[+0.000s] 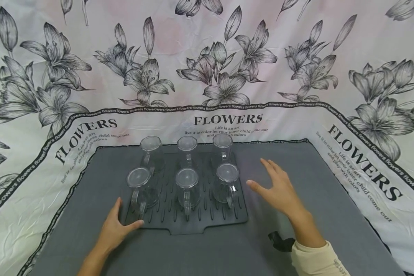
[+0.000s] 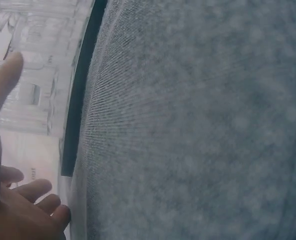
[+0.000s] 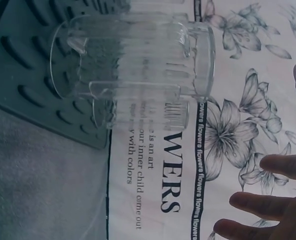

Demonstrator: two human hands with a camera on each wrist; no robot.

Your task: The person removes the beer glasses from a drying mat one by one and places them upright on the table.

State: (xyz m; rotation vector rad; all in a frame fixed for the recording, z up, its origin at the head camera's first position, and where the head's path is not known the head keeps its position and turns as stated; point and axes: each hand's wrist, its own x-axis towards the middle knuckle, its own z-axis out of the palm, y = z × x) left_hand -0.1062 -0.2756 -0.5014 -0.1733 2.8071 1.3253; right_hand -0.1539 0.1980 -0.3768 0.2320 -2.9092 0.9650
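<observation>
Several clear glass mugs stand upside down in two rows on a dark ribbed drying mat (image 1: 207, 222). My left hand (image 1: 115, 230) lies flat on the grey cloth at the mat's front left corner, thumb touching its edge, close to the front left mug (image 1: 139, 189). My right hand (image 1: 279, 189) hovers open with fingers spread, just right of the front right mug (image 1: 226, 184), not touching it. In the right wrist view, ribbed mugs (image 3: 132, 65) show on the mat (image 3: 32, 95) with my fingers (image 3: 268, 200) apart from them. The left wrist view shows my fingers (image 2: 32, 192) beside the grey cloth (image 2: 198, 125).
A grey cloth (image 1: 331, 214) covers the table under the mat. A white fabric printed with black lilies and the word FLOWERS (image 1: 227, 119) surrounds it at the back and sides. A small black object (image 1: 279, 241) lies by my right wrist.
</observation>
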